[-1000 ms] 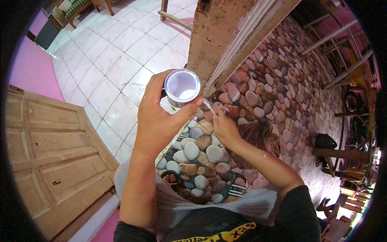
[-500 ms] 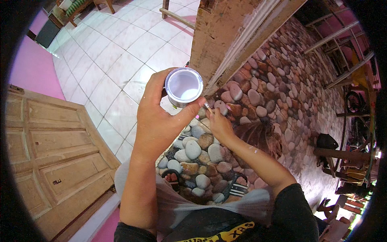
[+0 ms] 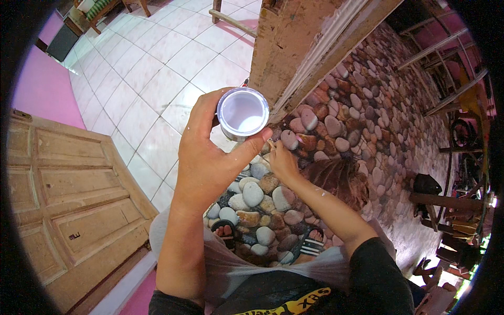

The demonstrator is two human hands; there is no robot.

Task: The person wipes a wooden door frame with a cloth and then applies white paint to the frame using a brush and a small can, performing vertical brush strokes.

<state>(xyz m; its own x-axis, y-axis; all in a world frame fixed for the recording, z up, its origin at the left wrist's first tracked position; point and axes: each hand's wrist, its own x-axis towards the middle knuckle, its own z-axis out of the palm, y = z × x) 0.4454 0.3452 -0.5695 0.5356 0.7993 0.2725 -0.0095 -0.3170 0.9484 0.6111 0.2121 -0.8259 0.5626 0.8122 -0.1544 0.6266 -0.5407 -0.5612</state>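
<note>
My left hand is wrapped round a small open can, held upright, with pale lilac-white liquid or coating inside. Just right of the can and lower, my right hand pinches a thin brush with a wooden handle. The brush's tip is mostly hidden behind my left thumb and the can. Beyond both hands stands a worn wooden door frame, with a whitish strip of moulding along it. White specks dot my right forearm.
A panelled wooden door is at the left, beside a pink wall. White tiles cover the far floor; a pebble-patterned surface spreads right and under my sandalled feet. Wooden racks and clutter line the far right.
The can has shifted slightly right in my left hand's grip. My right hand has dropped a little to the left, and less of the brush shows now.
</note>
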